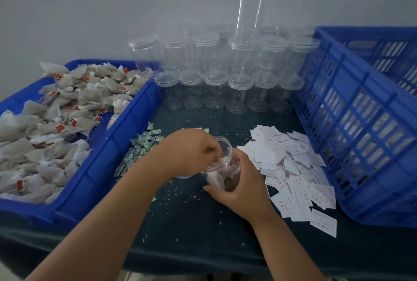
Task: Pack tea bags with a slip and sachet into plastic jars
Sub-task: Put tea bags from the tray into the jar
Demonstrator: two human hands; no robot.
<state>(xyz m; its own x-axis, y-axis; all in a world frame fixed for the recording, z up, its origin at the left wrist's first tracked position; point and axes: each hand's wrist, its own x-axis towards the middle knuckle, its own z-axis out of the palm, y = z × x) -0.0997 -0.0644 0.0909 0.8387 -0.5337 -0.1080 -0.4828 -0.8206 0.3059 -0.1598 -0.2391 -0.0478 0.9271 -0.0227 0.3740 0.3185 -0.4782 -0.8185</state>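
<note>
Grey wall (90, 10), stacked jars (242, 55) before it; dark table (203, 224), perhaps felt-covered

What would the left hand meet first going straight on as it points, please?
The left hand is at the mouth of the open jar, so probably the tea bags inside; depth is unclear.

The dark cloth tabletop (191, 224) lies open nearest me. The long blue plastic tray (108, 152) walls my left, the tall blue slatted plastic crate (352, 136) my right, and stacked clear lidded plastic jars (241, 55) block the far side.
</note>
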